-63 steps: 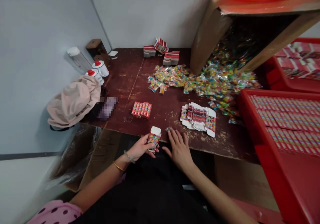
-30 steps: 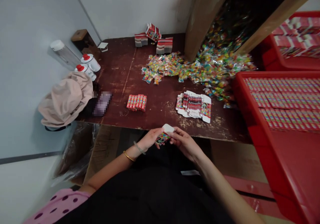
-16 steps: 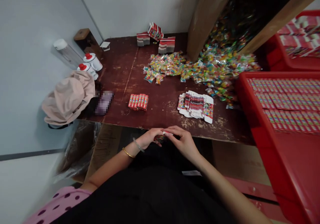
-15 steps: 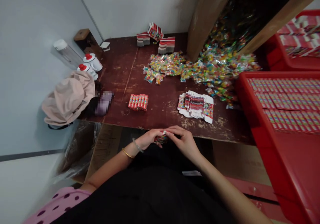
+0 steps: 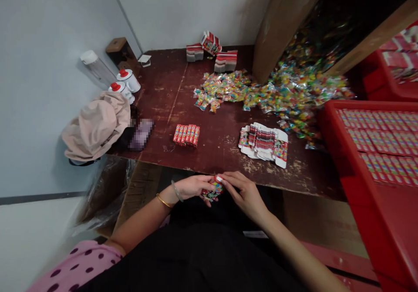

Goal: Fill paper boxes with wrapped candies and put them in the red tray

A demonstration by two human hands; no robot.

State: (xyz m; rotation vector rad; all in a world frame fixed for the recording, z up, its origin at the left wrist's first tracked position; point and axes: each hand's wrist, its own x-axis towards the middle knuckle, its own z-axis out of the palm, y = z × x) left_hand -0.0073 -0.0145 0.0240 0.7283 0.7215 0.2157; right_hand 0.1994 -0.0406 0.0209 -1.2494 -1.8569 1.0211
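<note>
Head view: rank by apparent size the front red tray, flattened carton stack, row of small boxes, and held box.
1. Front red tray, cut off by the frame
2. Flattened carton stack
3. Row of small boxes and held box: too alike to rank, the latter partly covered

Near the front edge of a scuffed, dark red-brown wooden bench (image 5: 163, 105), the left hand (image 5: 192, 187) holds a small, red, multicoloured cardboard box (image 5: 213, 191), and the fingers of the right hand (image 5: 245, 192) touch its white end. Beyond them on the bench stand a short row of small red patterned boxes (image 5: 187, 135) and, to the right, a fanned stack of flattened red-and-white cartons (image 5: 264, 142). Colourful clear-wrapped packets (image 5: 225, 87) lie heaped farther back, beside a red plastic tray (image 5: 398, 213).
</note>
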